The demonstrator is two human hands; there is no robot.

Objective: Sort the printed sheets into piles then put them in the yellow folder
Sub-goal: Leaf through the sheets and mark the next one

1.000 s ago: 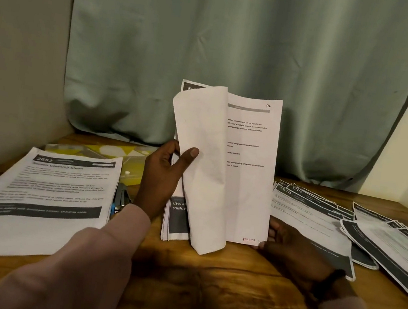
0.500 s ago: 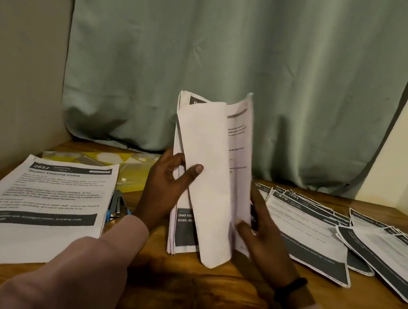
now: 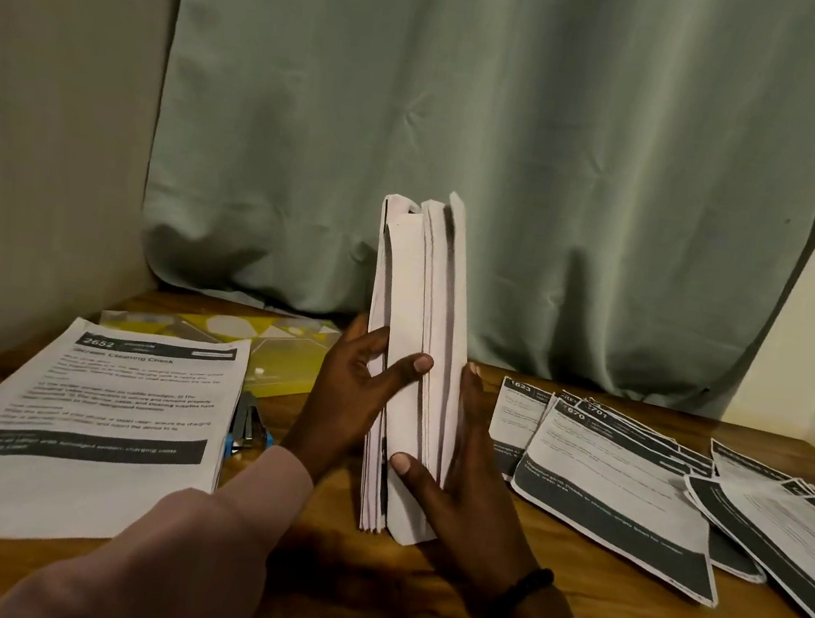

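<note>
You've got the stack (image 3: 419, 362) standing on its bottom edge on the worktop (image 3: 407, 609), seen nearly edge-on, and both hands are clamped on it. Your left hand (image 3: 357, 395) wraps it from the left, thumb curled across the near face; your right hand (image 3: 456, 471) grips from the right, thumb hooked over the near edge low down, fingers flat up the far side. The sheets are thin, limp white paper, the tops splaying and curling slightly apart, the lower edges not quite flush.

Progress, as I read it: you're partway through. One pile (image 3: 85, 422) lies flat to your left, neat and thick, topped by a sheet with a black header and black footer band. To your right, loose sheets (image 3: 630, 493) lie fanned and overlapping, corners askew, more a spread than a pile. The folder (image 3: 279, 359), glossy yellow plastic with pale geometric shapes, lies flat at the back left, partly under the left pile, and I see nothing loaded into it yet. A small blue-and-metal thing, perhaps a stapler (image 3: 247, 430), lies just beside the pile.

So what's left looks like this: deal with the stack in your hands, tidy the right-hand spread, then fill the folder.
</note>
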